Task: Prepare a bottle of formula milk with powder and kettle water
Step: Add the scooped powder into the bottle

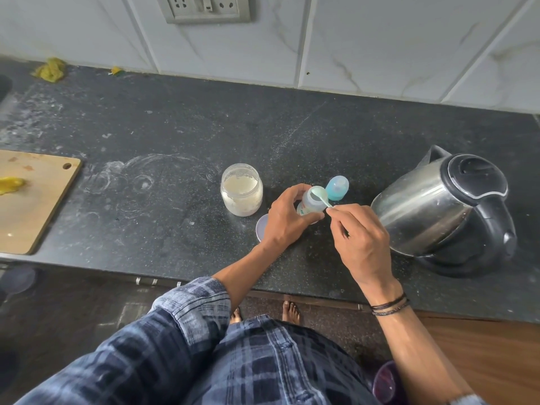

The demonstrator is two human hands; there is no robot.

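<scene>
A small clear baby bottle [310,204] stands open on the dark counter, and my left hand [285,217] grips its body from the left. My right hand [362,244] pinches the handle of a pale green scoop [319,195], whose bowl sits over the bottle's mouth. An open jar of white powder [242,190] stands just left of the bottle. The blue bottle cap with teat [337,188] lies behind the bottle. A steel electric kettle [447,211] with a black lid and handle sits to the right.
A pale round lid [261,228] lies on the black counter [175,135] under my left wrist. A wooden cutting board [32,200] with a yellow scrap is at the left edge. Tiled wall and a socket plate [207,8] are behind.
</scene>
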